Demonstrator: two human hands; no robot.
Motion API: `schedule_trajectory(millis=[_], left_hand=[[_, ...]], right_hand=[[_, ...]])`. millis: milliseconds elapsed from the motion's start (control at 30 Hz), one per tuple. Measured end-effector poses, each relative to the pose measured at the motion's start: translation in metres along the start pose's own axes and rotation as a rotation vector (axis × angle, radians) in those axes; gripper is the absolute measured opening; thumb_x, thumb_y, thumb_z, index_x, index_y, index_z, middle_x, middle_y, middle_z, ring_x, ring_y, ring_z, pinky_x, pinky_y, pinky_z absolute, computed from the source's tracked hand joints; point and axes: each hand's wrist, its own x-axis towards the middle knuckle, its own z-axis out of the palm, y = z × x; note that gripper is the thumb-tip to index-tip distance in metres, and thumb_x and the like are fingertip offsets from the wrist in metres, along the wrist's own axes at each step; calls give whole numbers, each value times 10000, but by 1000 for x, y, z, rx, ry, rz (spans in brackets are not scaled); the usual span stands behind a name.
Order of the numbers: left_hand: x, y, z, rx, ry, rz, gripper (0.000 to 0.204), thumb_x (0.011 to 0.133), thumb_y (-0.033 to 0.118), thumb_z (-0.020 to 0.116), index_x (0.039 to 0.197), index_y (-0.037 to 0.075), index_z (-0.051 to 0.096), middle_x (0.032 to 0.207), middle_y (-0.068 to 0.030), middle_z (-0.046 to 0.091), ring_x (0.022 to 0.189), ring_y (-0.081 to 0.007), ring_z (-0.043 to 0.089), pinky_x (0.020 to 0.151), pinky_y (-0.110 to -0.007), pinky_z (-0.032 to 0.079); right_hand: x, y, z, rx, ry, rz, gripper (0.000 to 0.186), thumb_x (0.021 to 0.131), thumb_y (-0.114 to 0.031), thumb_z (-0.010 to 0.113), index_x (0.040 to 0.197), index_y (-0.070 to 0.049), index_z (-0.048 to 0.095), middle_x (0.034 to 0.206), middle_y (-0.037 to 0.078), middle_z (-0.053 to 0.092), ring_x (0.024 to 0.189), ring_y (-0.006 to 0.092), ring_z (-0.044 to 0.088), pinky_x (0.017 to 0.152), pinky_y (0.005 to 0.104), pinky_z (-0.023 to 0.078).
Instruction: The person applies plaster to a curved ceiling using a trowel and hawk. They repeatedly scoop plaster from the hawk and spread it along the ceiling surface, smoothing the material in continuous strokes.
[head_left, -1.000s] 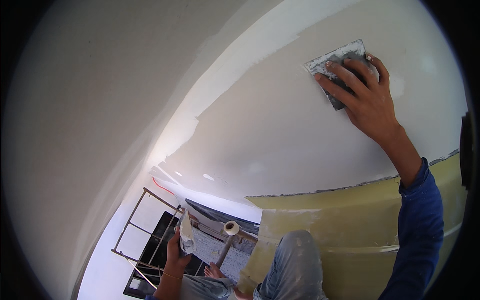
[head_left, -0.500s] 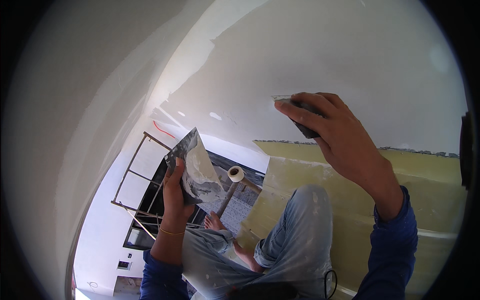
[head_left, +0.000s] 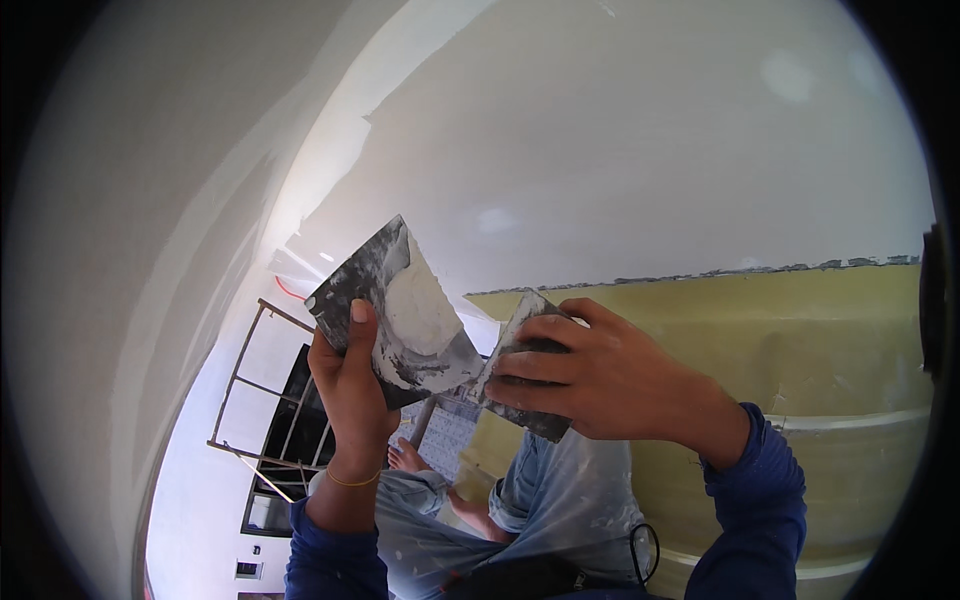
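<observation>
The left hand is clamped on a dark square putty plate, thumb on its face, white putty heaped toward its right edge; the right hand grips a smeared spreader blade at the plate's right corner, contact unclear; a metal scaffold frame stands far left.

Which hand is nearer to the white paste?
Left. The left hand grips the plate carrying the paste, thumb just left of it. The right hand is farther away, on the right, holding the other plate.
</observation>
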Motion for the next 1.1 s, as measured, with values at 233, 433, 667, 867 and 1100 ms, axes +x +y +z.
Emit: schedule_trajectory(millis=[233, 433, 667, 867, 1100], left_hand=[[-20, 0, 4, 93, -12, 8, 297, 1013, 227, 613, 1202, -1, 589, 1072, -106, 696, 914, -184, 713, 764, -318, 606], [-25, -11, -6, -206, 43, -346, 367, 1050, 303, 525, 1263, 7, 564, 1153, -128, 681, 983, -228, 712, 828, -353, 603], [-52, -48, 4, -688, -252, -819, 440, 1072, 335, 454, 1345, -3, 524, 1235, -152, 663, 1080, -243, 684, 910, -379, 580], [-41, -29, 3, -453, -151, -667, 389, 1068, 286, 472, 1348, 21, 525, 1218, -134, 667, 1053, -236, 691, 881, -368, 586], [-31, -20, 19, -124, -78, -341, 309, 1028, 218, 581, 1251, 3, 569, 1118, -110, 688, 965, -187, 700, 809, -327, 593]], right_hand=[[7, -5, -3, -16, 73, -29, 587, 713, -58, 694, 1257, -277, 655, 1251, -52, 588, 1189, 217, 540, 974, 418, 489], [-32, 5, 4, 349, 167, 115, 664, 711, 27, 702, 1314, -246, 639, 1287, 4, 574, 1227, 277, 513, 1017, 443, 473], [-33, -7, 64, 521, 399, 81, 838, 652, 107, 720, 1373, -306, 609, 1388, 81, 507, 1285, 373, 453, 1057, 442, 451], [-59, 8, 26, 80, 134, 300, 814, 642, 75, 735, 1344, -324, 628, 1386, 47, 517, 1289, 343, 458, 1045, 447, 462], [-40, -12, -6, 51, 113, 289, 808, 636, 72, 716, 1325, -343, 637, 1348, 0, 541, 1252, 298, 508, 1009, 443, 486]])
